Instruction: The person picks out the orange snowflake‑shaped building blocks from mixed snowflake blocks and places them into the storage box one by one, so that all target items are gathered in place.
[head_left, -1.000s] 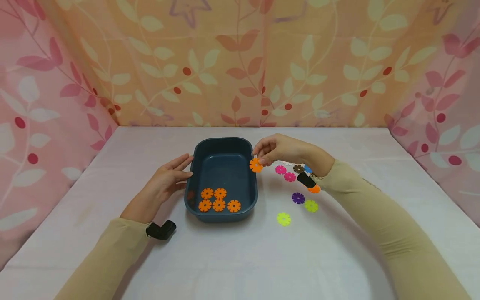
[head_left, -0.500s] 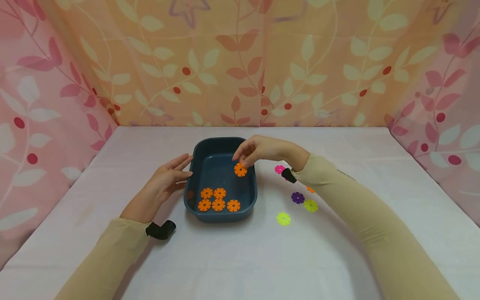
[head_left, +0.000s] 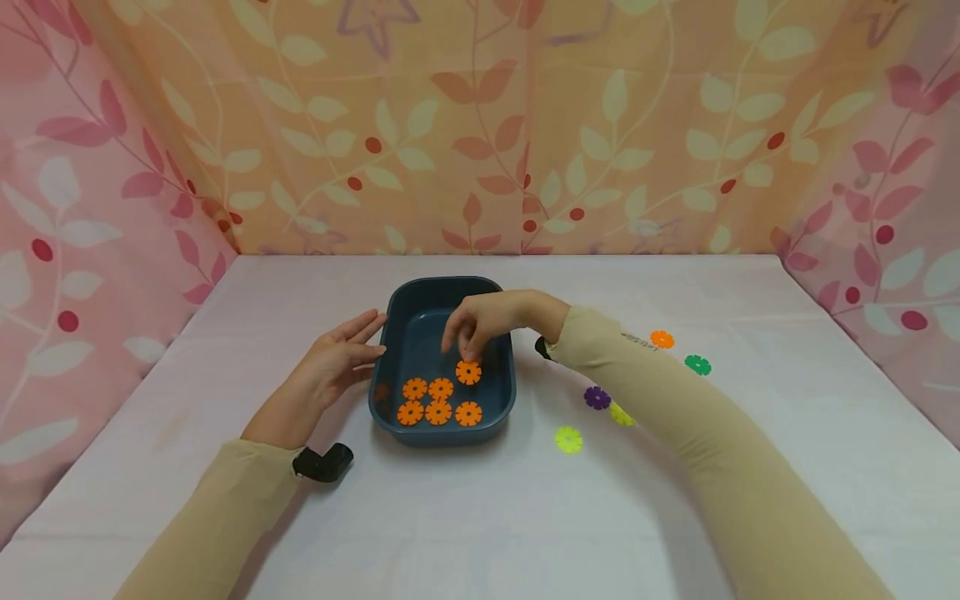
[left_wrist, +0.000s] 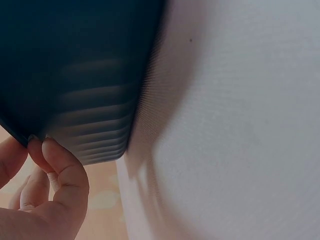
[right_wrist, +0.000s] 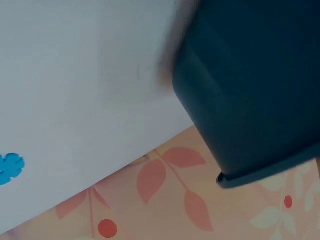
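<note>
In front of me is the white table (head_left: 450, 517), and on it the dark blue tray (head_left: 391, 342), its long axis running from 12 to 6 o'clock. My left hand (head_left: 330, 360) lies at the tray's 9-to-10 o'clock side, fingers stretched out and touching the rim, holding nothing loose. My right hand (head_left: 489, 318) is the nearer one to what matters: it reaches over the tray's 3 o'clock wall, fingers bent down inside, thumb and finger pinching one orange disc (head_left: 468, 372) by its far edge. That disc lies between 6 and 7 o'clock from the middle of my hand; I can't tell whether it touches the tray floor or hangs just above it.

Toward the tray's 6 o'clock end lie five more orange discs (head_left: 438, 412), three in the near row, two behind. The pinched one sits straight at 12 o'clock from the row's rightmost disc, with a narrow bare strip between. I judge that strip to be what my fingers must mind: a short pull toward 6 o'clock would close it.

Outside, from 3 to 4 o'clock, lie the purple disc (head_left: 597, 397), green disc (head_left: 698, 365) and yellow disc (head_left: 568, 440).
</note>
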